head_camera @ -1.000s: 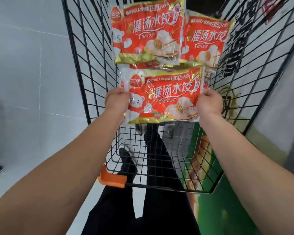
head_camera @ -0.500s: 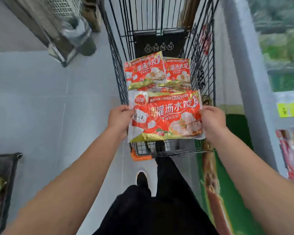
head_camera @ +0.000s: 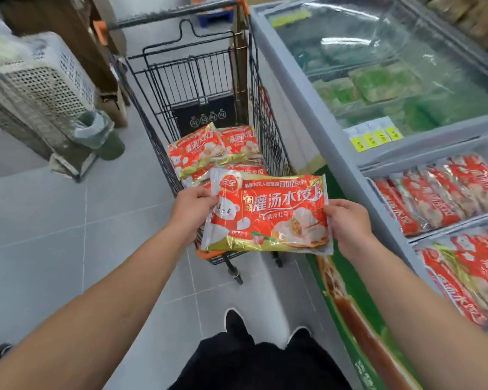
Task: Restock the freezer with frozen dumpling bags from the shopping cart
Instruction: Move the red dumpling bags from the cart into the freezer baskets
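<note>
Red-and-gold plastic, glossy and crinkled, makes up the flat rectangular dumpling bag (head_camera: pixel 266 213) held level between both hands, above the near end of the black wire shopping cart (head_camera: pixel 197 88). The left hand (head_camera: pixel 190 211) grips the bag's left short edge, thumb on top and fingers curled beneath; the right hand (head_camera: pixel 347 222) pinches the right short edge the same way. The bag hangs in the air, just left of the grey chest freezer (head_camera: pixel 316 108), not yet over it.

Large white Chinese characters across the front read 灌汤水饺, a red logo patch in the upper left corner reads 三全, and a thin line along the top includes "130亿". A white cartoon bear sits on the left of the print, a picture of dumplings on the right, and a gold band runs along the bottom edge.

More bags of the same red-and-gold kind (head_camera: pixel 206 153) lie piled in the cart's basket. Inside the freezer, matching red bags (head_camera: pixel 440 190) stand in rows in the near compartments, and small yellow price tags (head_camera: pixel 375 136) sit on a divider, their print too small to read.
</note>
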Motion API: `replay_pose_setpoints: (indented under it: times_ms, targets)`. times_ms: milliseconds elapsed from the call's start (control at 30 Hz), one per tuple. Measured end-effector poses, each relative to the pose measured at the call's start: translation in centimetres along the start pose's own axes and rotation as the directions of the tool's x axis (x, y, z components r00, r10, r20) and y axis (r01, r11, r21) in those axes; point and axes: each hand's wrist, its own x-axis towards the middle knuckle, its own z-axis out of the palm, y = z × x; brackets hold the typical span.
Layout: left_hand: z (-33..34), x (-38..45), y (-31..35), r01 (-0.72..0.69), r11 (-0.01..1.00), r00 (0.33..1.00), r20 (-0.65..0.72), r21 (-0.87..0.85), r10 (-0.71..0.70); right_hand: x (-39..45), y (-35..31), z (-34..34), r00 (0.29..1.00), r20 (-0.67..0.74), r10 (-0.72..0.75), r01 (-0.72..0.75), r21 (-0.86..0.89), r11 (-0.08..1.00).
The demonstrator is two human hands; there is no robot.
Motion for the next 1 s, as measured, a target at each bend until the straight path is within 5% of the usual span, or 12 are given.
replay_pose_setpoints:
  times_ms: [633,1000]
  targets:
    - [34.0,-16.8,3.9,-0.230,0.958,0.908,0.390,0.169,0.149,-4.8,14.2,-35.1,0.902,-0.409,0.138,0.030,0.379,0.925]
    - [52.4,-17.7,7.5,-0.449,0.831,0.770,0.615,0.330,0.172,0.9,19.7,-45.1,0.784,-0.522,0.337,-0.066,0.471,0.880]
